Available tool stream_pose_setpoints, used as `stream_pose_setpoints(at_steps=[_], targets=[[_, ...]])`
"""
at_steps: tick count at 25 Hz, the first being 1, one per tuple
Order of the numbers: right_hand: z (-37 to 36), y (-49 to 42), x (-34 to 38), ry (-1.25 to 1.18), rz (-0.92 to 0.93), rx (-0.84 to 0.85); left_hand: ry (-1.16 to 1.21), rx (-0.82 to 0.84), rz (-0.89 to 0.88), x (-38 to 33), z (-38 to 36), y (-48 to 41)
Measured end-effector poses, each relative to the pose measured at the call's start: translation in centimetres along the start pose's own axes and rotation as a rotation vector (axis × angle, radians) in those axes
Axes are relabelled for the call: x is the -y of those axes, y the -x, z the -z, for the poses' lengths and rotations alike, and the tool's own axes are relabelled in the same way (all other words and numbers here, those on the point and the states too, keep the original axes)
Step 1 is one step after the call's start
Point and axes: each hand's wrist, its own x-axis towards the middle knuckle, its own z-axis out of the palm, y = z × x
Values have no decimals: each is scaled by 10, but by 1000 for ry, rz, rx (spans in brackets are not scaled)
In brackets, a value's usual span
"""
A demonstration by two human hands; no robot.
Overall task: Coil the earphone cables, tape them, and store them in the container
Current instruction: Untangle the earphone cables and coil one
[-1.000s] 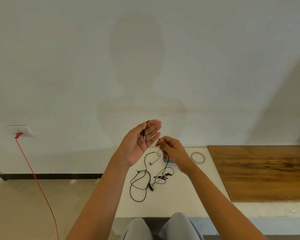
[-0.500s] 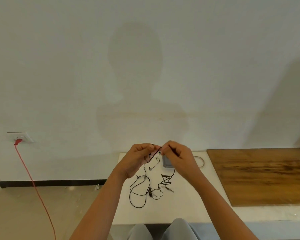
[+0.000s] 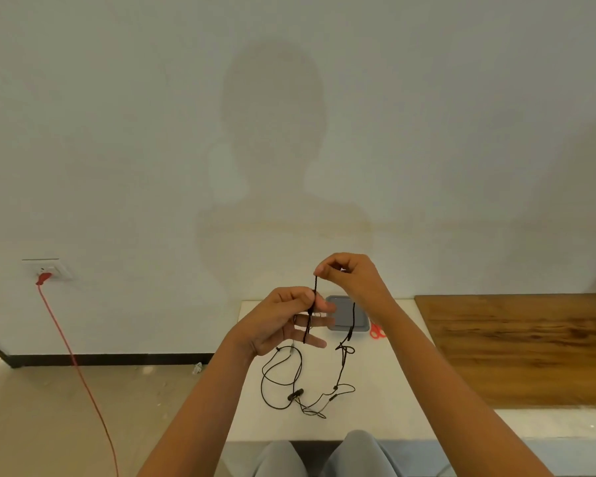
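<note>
Cable [image 3: 295, 395] mostly in loose loops on the near part of the table [image 3: 393, 390]; grey container [image 3: 344, 315] at the far edge. Left hand [image 3: 286, 321] pinches a strand, right hand [image 3: 353, 280] pinches the same strand just above. Risk: small snarl below the right hand, possibly a knot, could tighten if pulled taut; slack loops may slip free of the grip

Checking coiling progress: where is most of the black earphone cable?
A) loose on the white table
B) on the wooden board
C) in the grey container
A: the earphone cable lies in loose loops on the white table, its upper part pinched by the left hand and right hand.
</note>
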Motion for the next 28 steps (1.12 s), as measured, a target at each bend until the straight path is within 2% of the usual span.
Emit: stream_pose_setpoints(at_steps=[3,6,8,11,15,17,20,24,28], targets=[[1,2,-16,-109,-100,40,193,-42,-141,-12,3,0],[2,13,-38,-170,-200,113,392,-176,-363,-33,12,-1],[2,24,-49,-171,-233,193,424,-269,-480,-47,22,-2],[-1,40,-58,-123,-255,305,245,-447,-505,-55,38,-5],[5,46,-59,-135,-259,205,-121,-551,-492,-44,58,-7],[8,44,-57,-163,-225,113,-285,-555,-463,-35,65,-6],[8,39,-49,-149,-185,2,-396,-532,-402,-17,67,-6],[4,30,-37,162,-48,-50,-745,-545,-284,1,66,-8],[4,23,-24,297,28,-47,-861,-460,-207,11,59,-7]])
